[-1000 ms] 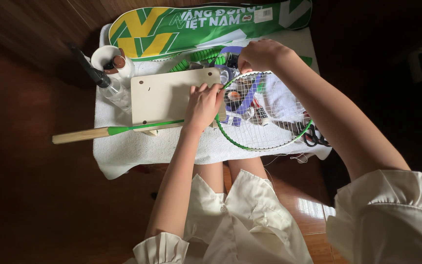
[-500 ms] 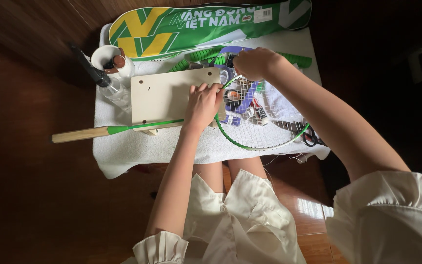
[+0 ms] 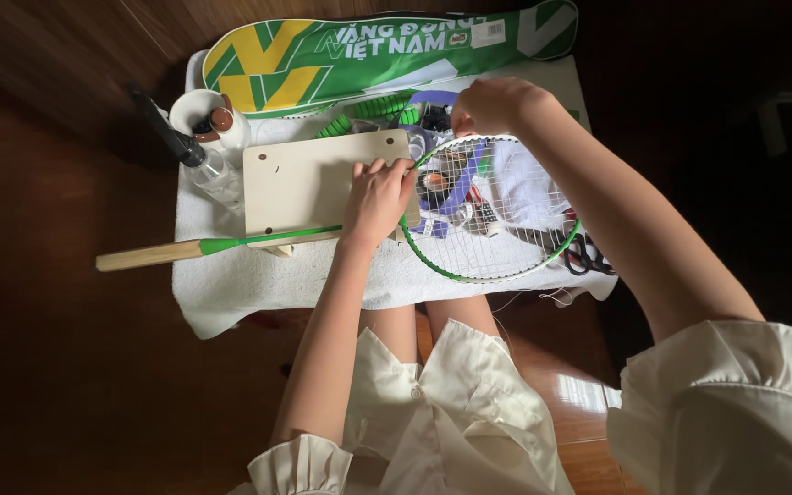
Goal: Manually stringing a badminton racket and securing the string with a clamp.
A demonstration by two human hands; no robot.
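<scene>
- Dark brown wooden floor (image 3: 57, 367) underlying the whole work area; glossy sheen at lower right.
- White terry towel (image 3: 231, 289) spread over a low surface, front edge hanging toward the seated person's knees.
- Green, yellow and white fabric racket cover (image 3: 323, 57) laid across the towel's far edge, printed face up.
- Green-framed badminton racket with pale wooden grip (image 3: 506, 266) lying flat on the towel; strung head at right, thin green shaft running left under the left hand, grip (image 3: 148, 255) projecting past the towel's left edge.
- Pale rectangular wooden board (image 3: 304, 183) resting on the towel left of the racket head, small holes near its corners, shaft crossing its near edge.
- Clear plastic bottle with black nozzle (image 3: 203, 170) lying tilted just left of the board.
- White round cup (image 3: 196, 112) beyond the bottle, small dark and brown items inside; kind not discernible.
- Left hand (image 3: 378, 197) palm down, fingers curled, pressing where board and racket frame meet.
- Right hand (image 3: 492, 105) closed at the far rim of the racket head, fingers pinched together; whatever is pinched too small to identify.
- Black-handled scissors (image 3: 588, 257) on the towel just right of the racket head, partly under the right forearm.
- Small purple, black and red items (image 3: 446, 183) visible through the strings; kinds unclear.
</scene>
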